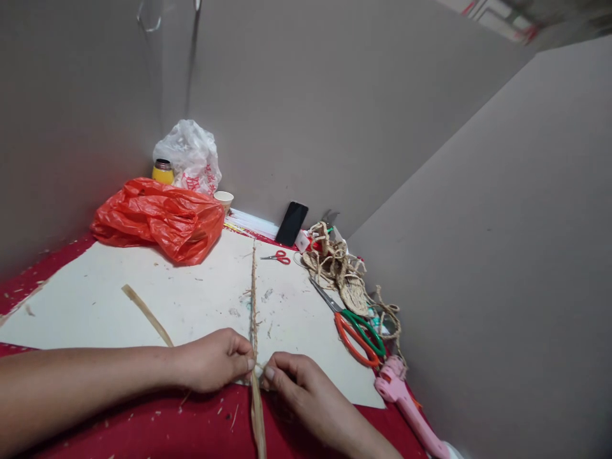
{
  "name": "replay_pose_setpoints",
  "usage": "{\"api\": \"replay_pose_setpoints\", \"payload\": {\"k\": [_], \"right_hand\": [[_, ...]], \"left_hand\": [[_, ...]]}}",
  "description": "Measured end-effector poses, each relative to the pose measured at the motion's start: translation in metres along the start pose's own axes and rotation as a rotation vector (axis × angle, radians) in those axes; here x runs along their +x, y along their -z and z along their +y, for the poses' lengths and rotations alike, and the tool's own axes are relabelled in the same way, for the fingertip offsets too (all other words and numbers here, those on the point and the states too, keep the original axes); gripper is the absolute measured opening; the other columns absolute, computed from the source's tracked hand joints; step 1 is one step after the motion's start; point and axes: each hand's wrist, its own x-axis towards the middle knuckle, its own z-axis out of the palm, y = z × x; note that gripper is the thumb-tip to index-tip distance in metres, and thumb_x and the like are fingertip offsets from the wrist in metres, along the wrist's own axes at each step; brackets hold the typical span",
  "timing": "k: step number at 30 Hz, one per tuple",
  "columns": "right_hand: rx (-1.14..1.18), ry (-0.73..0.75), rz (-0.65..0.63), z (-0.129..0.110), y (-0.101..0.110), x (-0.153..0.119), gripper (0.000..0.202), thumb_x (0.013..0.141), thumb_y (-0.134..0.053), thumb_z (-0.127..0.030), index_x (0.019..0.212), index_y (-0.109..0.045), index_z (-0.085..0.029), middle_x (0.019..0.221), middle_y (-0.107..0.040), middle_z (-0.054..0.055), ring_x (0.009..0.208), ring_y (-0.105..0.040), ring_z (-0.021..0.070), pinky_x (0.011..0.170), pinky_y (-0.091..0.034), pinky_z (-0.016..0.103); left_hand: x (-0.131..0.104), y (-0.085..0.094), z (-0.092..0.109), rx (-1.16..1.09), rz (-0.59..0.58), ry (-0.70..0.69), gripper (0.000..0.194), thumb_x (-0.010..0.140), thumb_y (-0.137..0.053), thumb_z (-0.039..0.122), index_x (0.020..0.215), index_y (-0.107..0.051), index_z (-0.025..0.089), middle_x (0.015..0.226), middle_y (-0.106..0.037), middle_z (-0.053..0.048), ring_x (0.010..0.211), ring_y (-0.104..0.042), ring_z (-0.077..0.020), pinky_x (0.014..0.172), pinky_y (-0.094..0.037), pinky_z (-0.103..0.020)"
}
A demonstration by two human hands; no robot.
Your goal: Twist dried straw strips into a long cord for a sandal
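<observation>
While the left hand (215,361) pinches the straw cord (254,306), the right hand (306,389) grips a thin strand (261,368) beside it | cord: stretching away over the white sheet (191,299) | small scissors (282,257): right of cord's far end

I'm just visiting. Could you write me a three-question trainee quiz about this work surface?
1. True or false: the small red-handled metal scissors lie right of the rough tan fibre cord.
2. On the large metal scissors, the handles are: (a) blue and yellow; (b) orange and green; (c) both black.
3. Which hand is nearer the pink plastic handheld tool?
Key: 1. True. 2. (b). 3. The right hand.
</observation>
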Motion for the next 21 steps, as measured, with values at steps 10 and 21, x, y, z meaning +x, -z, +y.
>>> {"api": "replay_pose_setpoints", "payload": {"k": [10, 21], "right_hand": [[0.233, -0.248, 0.149, 0.0, -0.054, -0.002, 0.043, 0.082, -0.04, -0.059, 0.07, -0.05, -0.019, 0.044, -0.051, -0.003, 0.029, -0.038, 0.009, 0.032, -0.025, 0.02], [-0.942, 0.332, 0.487, 0.014, -0.065, -0.01, 0.023, 0.082, -0.039, -0.009, 0.081, -0.061, -0.014, 0.057, -0.065, 0.006, 0.043, -0.056, 0.0157, 0.044, -0.024, 0.027]], "left_hand": [[0.004, -0.01, -0.008, -0.216, 0.005, -0.008, 0.028, 0.079, -0.046, 0.035, 0.061, -0.052, 0.014, 0.059, -0.054, 0.001, 0.057, -0.045, -0.0104, 0.06, -0.036, -0.022], [0.002, -0.015, -0.012, -0.159, 0.121, 0.068, 0.027, 0.073, -0.053, 0.038, 0.061, -0.052, 0.014, 0.051, -0.042, 0.005, 0.051, -0.032, -0.008, 0.049, -0.024, -0.021]]}}
